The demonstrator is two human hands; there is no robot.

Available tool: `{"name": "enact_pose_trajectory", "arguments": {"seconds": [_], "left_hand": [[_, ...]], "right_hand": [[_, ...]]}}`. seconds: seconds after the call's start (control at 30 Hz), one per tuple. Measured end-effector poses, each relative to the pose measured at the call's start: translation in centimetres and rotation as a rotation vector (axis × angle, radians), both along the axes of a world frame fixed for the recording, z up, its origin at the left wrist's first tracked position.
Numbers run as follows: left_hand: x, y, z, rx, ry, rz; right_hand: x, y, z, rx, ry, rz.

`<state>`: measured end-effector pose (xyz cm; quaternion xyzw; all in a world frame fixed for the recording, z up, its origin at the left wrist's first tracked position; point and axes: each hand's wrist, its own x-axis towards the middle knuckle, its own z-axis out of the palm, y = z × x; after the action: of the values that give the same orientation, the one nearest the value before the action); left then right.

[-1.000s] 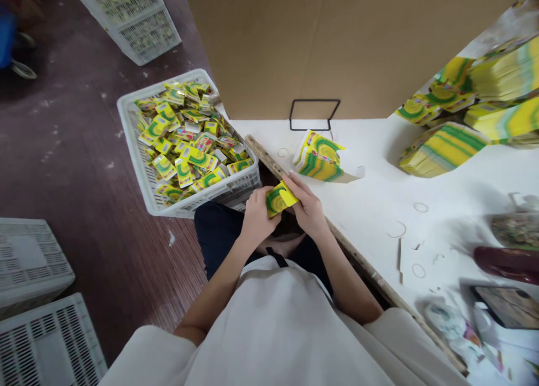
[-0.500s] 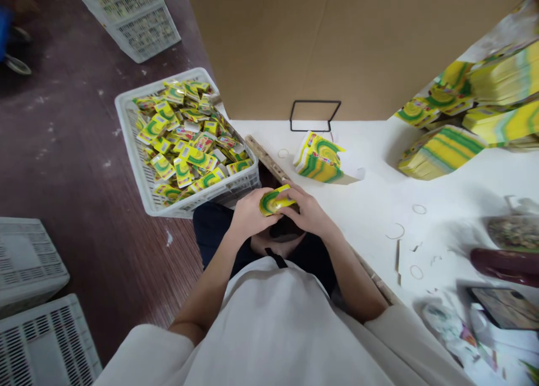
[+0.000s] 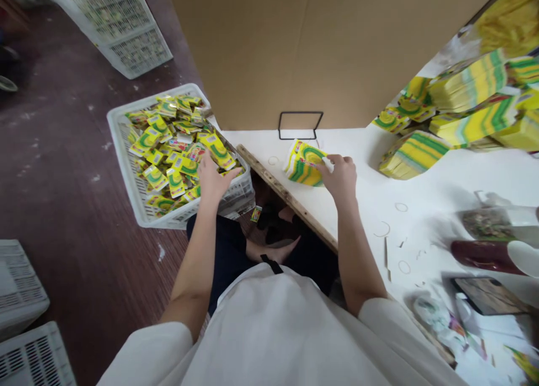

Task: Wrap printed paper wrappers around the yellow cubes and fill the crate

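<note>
Over the white plastic basket [image 3: 126,175], my left hand [image 3: 214,178] is open, thumb and fingers apart. Just beyond its fingertips lies a yellow-green small box [image 3: 217,150], on top of a pile of similar small boxes [image 3: 155,142]. On the white table, my right hand [image 3: 342,178] has its fingers closed at the right edge of a short stack of flat printed cartons [image 3: 304,162]. It seems to pinch a carton there; the fingertips are partly hidden.
A large cardboard sheet [image 3: 273,55] stands behind a black wire frame [image 3: 300,126]. Bundled flat cartons [image 3: 415,156] lie at the right, near a dark red cylinder [image 3: 484,257] and a phone [image 3: 488,295]. More crates [image 3: 143,55] stand on the floor. A small box [image 3: 256,214] lies below the table edge.
My hands have parted from the small box they held together over my lap. The left has moved to the basket, the right to the carton stack. The view has shifted slightly.
</note>
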<state>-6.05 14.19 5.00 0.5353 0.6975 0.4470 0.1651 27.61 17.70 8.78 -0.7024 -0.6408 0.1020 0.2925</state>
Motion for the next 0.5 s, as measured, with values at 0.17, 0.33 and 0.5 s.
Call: {"name": "enact_pose_trajectory", "arguments": {"seconds": [0.17, 0.33, 0.5], "left_hand": [[2.6, -3.4, -3.3, -0.14, 0.004, -0.087], [4.4, -6.5, -4.9, -0.181, -0.171, -0.143], [6.2, -6.7, -4.0, -0.161, -0.447, -0.223]], "right_hand": [[0.0, 1.0, -1.4, -0.061, -0.106, 0.009], [-0.2, 1.2, -1.4, -0.104, -0.048, -0.028], [0.0, 0.9, -0.4, -0.04, 0.143, -0.03]]}}
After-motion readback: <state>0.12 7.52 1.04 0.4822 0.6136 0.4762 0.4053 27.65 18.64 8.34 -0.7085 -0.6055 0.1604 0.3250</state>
